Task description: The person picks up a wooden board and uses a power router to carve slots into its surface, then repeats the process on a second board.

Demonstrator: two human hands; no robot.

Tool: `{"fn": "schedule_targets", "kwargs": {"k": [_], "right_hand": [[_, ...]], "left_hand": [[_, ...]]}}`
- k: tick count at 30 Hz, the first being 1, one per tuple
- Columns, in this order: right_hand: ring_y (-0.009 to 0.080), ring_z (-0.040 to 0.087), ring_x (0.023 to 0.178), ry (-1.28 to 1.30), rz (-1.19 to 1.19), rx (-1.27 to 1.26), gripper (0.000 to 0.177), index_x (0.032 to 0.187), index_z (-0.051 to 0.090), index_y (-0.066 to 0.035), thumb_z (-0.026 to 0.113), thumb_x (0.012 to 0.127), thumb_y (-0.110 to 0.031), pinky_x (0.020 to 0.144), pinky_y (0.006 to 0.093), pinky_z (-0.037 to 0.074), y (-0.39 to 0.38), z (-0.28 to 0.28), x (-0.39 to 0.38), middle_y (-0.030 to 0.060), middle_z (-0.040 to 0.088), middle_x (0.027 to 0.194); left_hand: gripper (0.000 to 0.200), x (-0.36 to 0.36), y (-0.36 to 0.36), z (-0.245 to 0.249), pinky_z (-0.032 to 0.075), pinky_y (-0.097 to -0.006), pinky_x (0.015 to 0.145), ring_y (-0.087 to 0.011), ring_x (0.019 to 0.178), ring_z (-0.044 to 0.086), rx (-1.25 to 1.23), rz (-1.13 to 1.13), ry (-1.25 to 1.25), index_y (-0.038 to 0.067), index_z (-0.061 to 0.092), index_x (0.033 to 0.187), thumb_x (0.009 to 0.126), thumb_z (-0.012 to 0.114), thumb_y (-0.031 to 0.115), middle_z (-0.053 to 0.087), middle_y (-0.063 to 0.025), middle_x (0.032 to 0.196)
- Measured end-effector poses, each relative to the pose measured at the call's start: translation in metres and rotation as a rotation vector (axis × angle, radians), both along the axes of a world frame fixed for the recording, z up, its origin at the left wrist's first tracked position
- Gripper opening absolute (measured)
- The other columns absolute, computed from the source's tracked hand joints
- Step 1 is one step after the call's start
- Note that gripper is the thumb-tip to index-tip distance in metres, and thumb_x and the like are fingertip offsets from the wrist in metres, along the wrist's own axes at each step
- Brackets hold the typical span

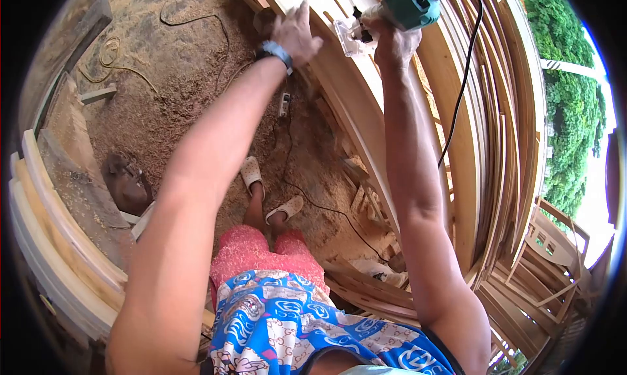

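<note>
My right hand [397, 46] is wrapped round a teal trim router [410, 6] with a clear plastic base [348, 38]. The router rests on a long pale wooden board [356, 81], and its black cord [471, 42] loops down past my forearm. To the left, my left hand [297, 37] is stretched out at the board's near edge, fingers apart and holding nothing. A watch [275, 52] with a light blue face is on that wrist.
More long boards [499, 127] are stacked to the right. Sawdust covers the ground [189, 88], where cords and a white power strip [284, 105] lie. Curved timbers [62, 225] stand at the left. A wooden frame [555, 244] leans at the lower right.
</note>
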State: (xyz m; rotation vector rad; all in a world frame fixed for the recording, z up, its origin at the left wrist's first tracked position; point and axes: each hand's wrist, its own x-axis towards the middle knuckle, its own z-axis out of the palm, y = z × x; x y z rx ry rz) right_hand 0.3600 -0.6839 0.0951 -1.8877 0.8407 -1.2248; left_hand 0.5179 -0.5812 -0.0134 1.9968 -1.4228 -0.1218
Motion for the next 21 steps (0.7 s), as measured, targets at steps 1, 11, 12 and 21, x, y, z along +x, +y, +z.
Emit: {"fn": "schedule_targets", "kwargs": {"k": [1, 11, 12, 21], "right_hand": [[0.0206, 0.069, 0.080, -0.008, 0.005, -0.003, 0.031, 0.091, 0.072, -0.003, 0.074, 0.060, -0.007, 0.079, 0.0355, 0.055, 0.002, 0.000, 0.002, 0.0066, 0.071, 0.085], [0.0224, 0.070, 0.084, -0.375, 0.140, 0.234, 0.057, 0.112, 0.061, -0.003, 0.077, 0.057, 0.000, 0.079, 0.0400, 0.059, -0.010, -0.001, 0.024, 0.0075, 0.069, 0.095], [0.0224, 0.070, 0.084, -0.370, 0.143, 0.233, 0.057, 0.112, 0.061, -0.003, 0.077, 0.057, 0.000, 0.079, 0.0400, 0.059, -0.011, -0.002, 0.026, 0.0075, 0.069, 0.095], [0.0189, 0.061, 0.053, -0.336, 0.247, 0.114, 0.034, 0.106, 0.059, -0.006, 0.076, 0.089, -0.030, 0.043, 0.0327, 0.048, -0.018, 0.004, 0.057, 0.0066, 0.064, 0.073]], "left_hand": [[0.078, -0.022, 0.012, 0.006, 0.024, -0.0523, 0.123, -0.0407, 0.138, 0.047, -0.117, 0.075, 0.020, -0.003, 0.036, 0.149, 0.086, 0.074, 0.021, 0.047, -0.0296, 0.148], [0.065, -0.207, 0.086, 0.015, 0.015, -0.0556, 0.126, -0.0391, 0.152, 0.027, -0.203, -0.411, -0.152, -0.002, 0.046, 0.148, 0.095, 0.056, 0.033, 0.039, -0.0275, 0.157], [0.065, -0.211, 0.079, 0.014, 0.015, -0.0556, 0.126, -0.0391, 0.152, 0.027, -0.205, -0.407, -0.148, -0.002, 0.046, 0.148, 0.095, 0.056, 0.033, 0.039, -0.0275, 0.157], [0.070, -0.212, 0.055, 0.007, 0.000, -0.0565, 0.128, -0.0407, 0.158, 0.006, 0.147, -0.534, -0.098, 0.010, 0.024, 0.163, 0.103, 0.038, 0.044, 0.016, -0.0166, 0.171]]}}
